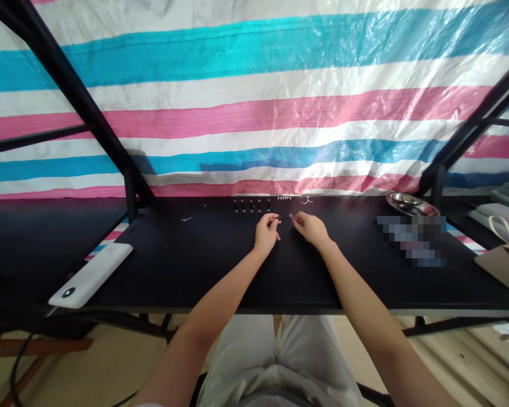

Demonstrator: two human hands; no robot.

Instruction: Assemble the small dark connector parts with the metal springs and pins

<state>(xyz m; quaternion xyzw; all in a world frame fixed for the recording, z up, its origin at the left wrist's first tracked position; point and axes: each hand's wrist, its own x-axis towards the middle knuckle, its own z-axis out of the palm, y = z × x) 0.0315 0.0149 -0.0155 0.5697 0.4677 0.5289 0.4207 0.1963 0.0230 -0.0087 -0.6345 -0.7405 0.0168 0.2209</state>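
Observation:
My left hand (pixel 266 233) is closed in a pinch around a thin dark stick-like piece (pixel 284 219) that points to the right. Facing it, my right hand (pixel 312 228) pinches a small clear piece (pixel 292 216) between thumb and fingers. The two pieces are close together over the black table (pixel 195 265); whether they touch is too small to tell. Just beyond my left hand stands a row of several short dark tubes with pale ends (pixel 251 206). Farther back lie a row of tiny white pieces (pixel 284 198) and a thin white branching piece (pixel 306 199).
A white oblong device (pixel 91 275) with a cable lies at the left edge. A shiny metal dish (pixel 411 204) sits at the back right, beside a blurred-out patch. One more thin white piece (pixel 186 219) lies left of the tubes. A beige bag (pixel 503 265) is far right.

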